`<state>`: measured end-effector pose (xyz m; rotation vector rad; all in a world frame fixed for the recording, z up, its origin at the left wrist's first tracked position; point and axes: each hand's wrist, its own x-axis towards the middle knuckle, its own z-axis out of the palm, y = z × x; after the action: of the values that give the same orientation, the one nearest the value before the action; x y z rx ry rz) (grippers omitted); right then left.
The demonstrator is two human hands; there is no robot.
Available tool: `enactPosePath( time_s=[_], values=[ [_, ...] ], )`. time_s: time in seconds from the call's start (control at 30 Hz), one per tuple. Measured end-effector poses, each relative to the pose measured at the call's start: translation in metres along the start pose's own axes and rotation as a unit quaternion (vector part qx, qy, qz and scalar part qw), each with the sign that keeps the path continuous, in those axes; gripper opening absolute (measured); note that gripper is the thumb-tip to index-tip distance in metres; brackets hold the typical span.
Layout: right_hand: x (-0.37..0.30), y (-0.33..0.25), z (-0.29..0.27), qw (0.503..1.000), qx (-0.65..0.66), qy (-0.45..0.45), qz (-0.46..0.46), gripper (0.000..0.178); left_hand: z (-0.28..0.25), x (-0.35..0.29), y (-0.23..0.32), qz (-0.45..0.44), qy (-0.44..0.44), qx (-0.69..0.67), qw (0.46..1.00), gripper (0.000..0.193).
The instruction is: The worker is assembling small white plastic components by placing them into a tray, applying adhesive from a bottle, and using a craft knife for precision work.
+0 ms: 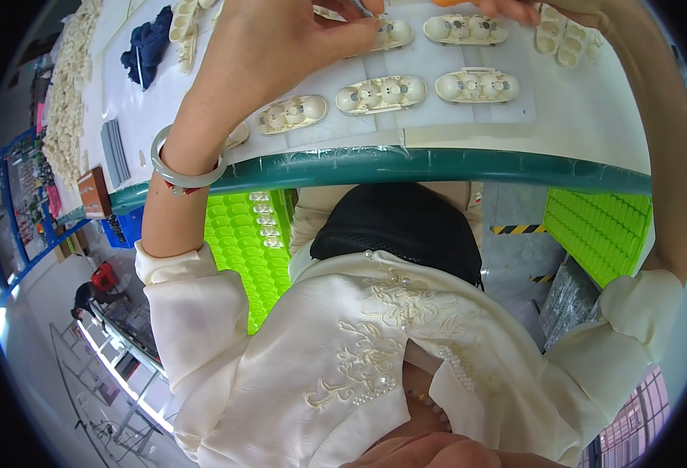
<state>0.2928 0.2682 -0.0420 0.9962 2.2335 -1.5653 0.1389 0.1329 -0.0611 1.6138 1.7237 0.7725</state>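
Over the far part of the bench, my left hand [281,51] has thumb and fingers pinched on a thin grey metallic piece [361,8]. It is right above a cream oval plastic housing [394,33] with round sockets inside. At the top edge, my right hand [511,9] is partly cut off, its fingers curled by an orange object [454,2] that it seems to grip. Just below that lies another cream housing [466,30]. Nearer me, a row of similar housings holds one at the middle [381,95] and one to the right [477,86].
A dark blue cloth [147,47] and a heap of small cream parts [70,86] lie at the left. Two cream shells [560,37] sit at the far right. The bench has a green front edge [437,167]. Below it stand bright green trays [242,234].
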Motion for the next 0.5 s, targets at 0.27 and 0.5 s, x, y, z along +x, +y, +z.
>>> enactPosePath(
  time_s=[0.27,0.5],
  values=[
    [0.012,-0.003,0.023,0.997,-0.015,-0.080,0.003,0.021,0.003,0.003,-0.001,0.039,0.012,0.076,0.996,0.012],
    [0.016,-0.010,0.029,0.997,0.046,-0.035,0.054,0.013,-0.007,0.001,-0.016,0.066,0.005,0.031,0.997,0.012]
  ],
)
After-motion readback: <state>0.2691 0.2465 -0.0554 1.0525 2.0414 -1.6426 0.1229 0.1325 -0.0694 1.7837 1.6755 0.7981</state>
